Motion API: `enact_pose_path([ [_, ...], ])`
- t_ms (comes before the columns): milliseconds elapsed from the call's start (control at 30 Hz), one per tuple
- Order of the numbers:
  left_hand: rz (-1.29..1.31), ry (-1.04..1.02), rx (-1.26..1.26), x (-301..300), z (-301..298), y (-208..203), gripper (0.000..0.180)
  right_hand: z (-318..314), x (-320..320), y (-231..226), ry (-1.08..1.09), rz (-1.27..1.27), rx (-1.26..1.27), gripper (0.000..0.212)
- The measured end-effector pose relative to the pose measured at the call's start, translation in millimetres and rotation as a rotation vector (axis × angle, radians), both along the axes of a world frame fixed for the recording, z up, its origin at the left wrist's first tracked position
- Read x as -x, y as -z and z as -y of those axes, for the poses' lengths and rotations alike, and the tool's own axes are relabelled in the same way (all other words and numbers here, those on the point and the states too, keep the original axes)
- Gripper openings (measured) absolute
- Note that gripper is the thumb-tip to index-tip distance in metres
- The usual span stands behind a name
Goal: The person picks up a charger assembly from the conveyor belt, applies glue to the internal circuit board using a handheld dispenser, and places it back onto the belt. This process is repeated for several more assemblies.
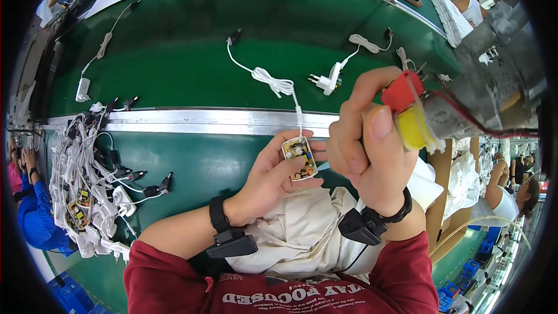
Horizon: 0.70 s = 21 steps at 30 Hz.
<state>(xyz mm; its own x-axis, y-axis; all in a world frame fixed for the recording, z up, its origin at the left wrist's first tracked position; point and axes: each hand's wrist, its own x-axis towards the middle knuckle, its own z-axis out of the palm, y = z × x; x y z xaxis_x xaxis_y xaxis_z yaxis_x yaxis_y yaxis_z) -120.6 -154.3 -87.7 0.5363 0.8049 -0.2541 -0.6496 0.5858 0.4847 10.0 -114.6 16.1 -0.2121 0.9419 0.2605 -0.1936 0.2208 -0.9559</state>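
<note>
My left hand (273,175) holds a small white charger half-shell (299,157) with its circuit board showing; a white cable runs from it up over the metal rail. My right hand (367,142) is raised above it and grips a tool handle with a red part (402,90) and a yellow part (411,129), joined to a grey metal device (494,75) at the right. Both wrists carry black bands with small black boxes.
A green conveyor belt (192,40) carries several white chargers with coiled cables. A metal rail (192,121) crosses in front of it. A heap of white cabled chargers (87,186) lies at my left. White cloth covers my lap. Other people sit at both sides.
</note>
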Motion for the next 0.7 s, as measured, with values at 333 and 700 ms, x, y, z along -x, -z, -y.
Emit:
enact_pose_path([
  [333,0.038,-0.001,-0.029,5.5,2.0,0.9,0.038,2.9,0.4,2.6,0.042,0.073,0.044,0.033],
  [700,0.102,0.009,-0.021,5.1,4.4,1.8,0.039,9.6,7.9,5.5,-0.016,0.011,0.0,0.034],
])
